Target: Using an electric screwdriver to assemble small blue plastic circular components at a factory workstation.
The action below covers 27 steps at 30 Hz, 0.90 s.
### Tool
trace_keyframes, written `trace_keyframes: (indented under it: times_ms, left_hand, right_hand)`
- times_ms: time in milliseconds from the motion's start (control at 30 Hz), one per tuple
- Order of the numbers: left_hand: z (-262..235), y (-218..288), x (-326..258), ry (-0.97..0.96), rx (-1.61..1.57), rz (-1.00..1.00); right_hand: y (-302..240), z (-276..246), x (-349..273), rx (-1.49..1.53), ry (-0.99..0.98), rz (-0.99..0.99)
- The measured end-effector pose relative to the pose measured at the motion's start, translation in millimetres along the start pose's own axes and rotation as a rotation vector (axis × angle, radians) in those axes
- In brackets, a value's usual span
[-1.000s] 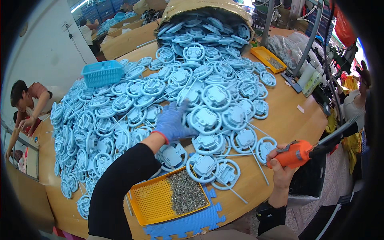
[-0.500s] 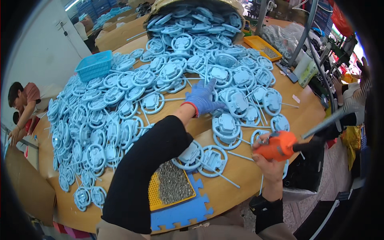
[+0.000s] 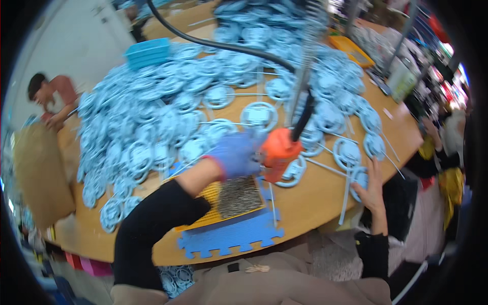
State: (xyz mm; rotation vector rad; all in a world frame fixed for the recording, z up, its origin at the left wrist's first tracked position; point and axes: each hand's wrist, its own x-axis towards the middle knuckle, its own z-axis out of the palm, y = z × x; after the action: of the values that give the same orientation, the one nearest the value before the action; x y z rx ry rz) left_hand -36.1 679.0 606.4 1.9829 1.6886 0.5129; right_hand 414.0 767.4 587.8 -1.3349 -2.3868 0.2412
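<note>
In a blue glove, my left hand (image 3: 236,155) is closed at the side of an orange electric screwdriver (image 3: 281,152), which hangs from a coiled spring; motion blurs the fingers. My bare right hand (image 3: 373,193) grips the edge of a light-blue toy steering wheel part (image 3: 360,182) at the table's right side, thumb and fingers on either side of it. Another light-blue part (image 3: 292,173) lies partly hidden under the screwdriver. Below my left wrist, a yellow tray (image 3: 203,203) holds many small metal screws (image 3: 241,195); it sits on a blue foam mat (image 3: 229,236).
A big heap of light-blue wheel parts (image 3: 152,112) with thin rods covers the table (image 3: 310,218). A blue basket (image 3: 147,51) stands behind it. A black cable (image 3: 213,43) arches overhead. Another yellow tray (image 3: 351,50) is at the back right. A person (image 3: 66,96) works at far left.
The orange screwdriver has gone from my right hand to my left, moving leftward. My left hand has come back from the heap; my right hand has taken hold of a wheel part.
</note>
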Motion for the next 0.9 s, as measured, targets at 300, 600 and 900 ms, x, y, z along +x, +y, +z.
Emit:
trace_keyframes:
  times_ms: [300, 600, 900]
  left_hand:
    - [14, -5, 55, 0.323, 0.17, 0.04]
    - [-93, -15, -241, 0.805, 0.515, -0.189]
    - [-68, -116, -495, 0.695, 0.451, -1.411]
  right_hand:
    - [-9, 57, 129, -0.117, -0.067, -0.076]
    - [-80, -23, 90, 0.673, 0.0, -0.24]
    - [-350, -60, 47, 0.715, -0.544, -0.931]
